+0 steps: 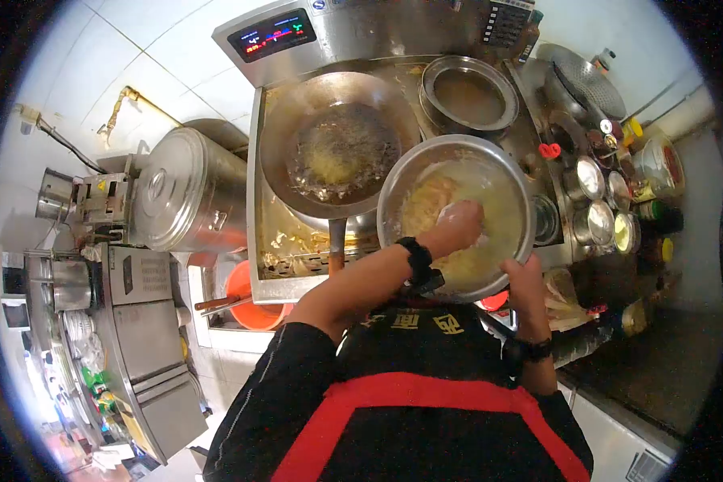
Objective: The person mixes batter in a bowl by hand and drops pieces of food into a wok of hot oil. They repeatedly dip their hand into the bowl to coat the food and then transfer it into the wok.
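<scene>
From beside the range, the steel bowl point(396, 181) sits at about 4 o'clock from the wok point(285, 136), and from this angle its rim overlaps the wok's edge. The right hand point(524, 281) has the bowl by its near rim at 5 o'clock, with the grip closed on the metal lip. I take that as steadying it against the other hand's work.

The left hand point(460, 225) is down inside the bowl, knuckles up, sunk into the pale yellow shreds point(426, 201) that fill it. Its fingers are turned under and washed out by glare, so I cannot tell whether that grip is closed on a handful or lying loose.

The bowl is kept tight against the wok, where pieces sit in bubbling oil point(337, 157). That spot looks chosen for a short reach across the crumb-strewn surface point(285, 241).

Whether the bowl rests on anything is hidden beneath it. The wok handle point(337, 239) runs toward 6 o'clock and vanishes behind the left forearm.

A steel pot point(427, 96) stands at 12 o'clock from the bowl, holding something brownish. Small seasoning tins point(594, 181) cluster at 3 o'clock, their contents too small to name. The lit panel point(271, 34) above the wok cannot be read. A big lidded drum point(177, 189) lies at 9 o'clock, and the dark lens border cuts off everything further out.
</scene>
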Demonstrator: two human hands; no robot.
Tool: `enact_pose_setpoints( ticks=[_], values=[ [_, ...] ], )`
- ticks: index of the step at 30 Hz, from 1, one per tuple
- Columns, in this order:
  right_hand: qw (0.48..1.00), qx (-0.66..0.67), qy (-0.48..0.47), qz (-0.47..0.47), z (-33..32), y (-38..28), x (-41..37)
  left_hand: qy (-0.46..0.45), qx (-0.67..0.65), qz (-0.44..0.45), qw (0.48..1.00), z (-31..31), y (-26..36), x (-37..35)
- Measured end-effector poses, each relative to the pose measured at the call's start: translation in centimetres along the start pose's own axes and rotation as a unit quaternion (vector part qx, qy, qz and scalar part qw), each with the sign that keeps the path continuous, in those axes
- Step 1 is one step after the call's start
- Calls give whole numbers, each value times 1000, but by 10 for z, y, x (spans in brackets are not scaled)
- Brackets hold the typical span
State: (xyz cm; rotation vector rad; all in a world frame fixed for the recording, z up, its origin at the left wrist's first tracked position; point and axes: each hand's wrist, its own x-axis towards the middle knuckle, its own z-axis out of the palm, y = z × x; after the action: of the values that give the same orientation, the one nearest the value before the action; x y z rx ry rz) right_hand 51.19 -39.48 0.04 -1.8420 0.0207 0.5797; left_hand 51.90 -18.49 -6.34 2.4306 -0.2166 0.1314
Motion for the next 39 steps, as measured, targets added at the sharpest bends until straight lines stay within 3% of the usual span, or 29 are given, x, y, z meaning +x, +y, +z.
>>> enact_pose_setpoints(
  ticks=[1,3,4,6,10,11,13,15,17,19,24,26,28,29,30,32,33,37,39],
  values=[
    [998,-45,20,40,-6,8,3,-1,0,-1,1000,-15,7,-1],
    [993,-91,41,65,-15,11,4,-42,-46,-113,992,-69,24,-5],
    [985,-137,62,88,-14,6,2,-43,-43,-113,992,-78,14,-10],
    [994,-68,61,63,-7,-19,-13,89,-234,-91,964,-98,-8,-21],
    [994,79,77,20,-5,-32,-25,121,-86,-102,984,-157,-41,-47],
    [993,81,79,20,-7,-33,-26,119,-85,-100,984,-165,-52,-52],
    [996,31,87,17,-11,-36,-30,75,55,-158,983,-166,-86,-59],
    [996,55,75,5,-13,-39,-33,73,103,-130,983,-144,-139,-68],
    [995,76,63,-8,-16,-38,-34,73,150,-103,981,-140,-146,-65],
    [997,61,49,20,-20,-31,-31,35,160,-153,974,-149,-131,-59],
    [997,73,35,-2,-22,-24,-33,-8,280,-111,953,-150,-169,-35],
    [996,74,33,-24,-20,-22,-32,-37,329,-112,937,-156,-156,-31],
    [996,71,55,17,-19,-16,-30,130,241,-28,961,-167,-115,-28],
    [997,53,50,-20,-16,-33,-38,42,233,-99,966,-171,-86,-21],
    [997,51,60,-14,-14,-34,-37,36,225,-92,969,-161,-72,-21],
    [997,59,36,-19,-13,-24,-31,-53,174,16,983,-140,-47,-27],
    [999,44,21,-6,-18,0,-20,-103,177,-41,978,-125,-30,-22],
    [998,66,11,-19,-4,-18,-27,-95,111,-3,989,-65,-9,-25],
    [996,87,17,-22,1,-35,-36,-7,65,0,998,-44,2,-24]
  ],
)
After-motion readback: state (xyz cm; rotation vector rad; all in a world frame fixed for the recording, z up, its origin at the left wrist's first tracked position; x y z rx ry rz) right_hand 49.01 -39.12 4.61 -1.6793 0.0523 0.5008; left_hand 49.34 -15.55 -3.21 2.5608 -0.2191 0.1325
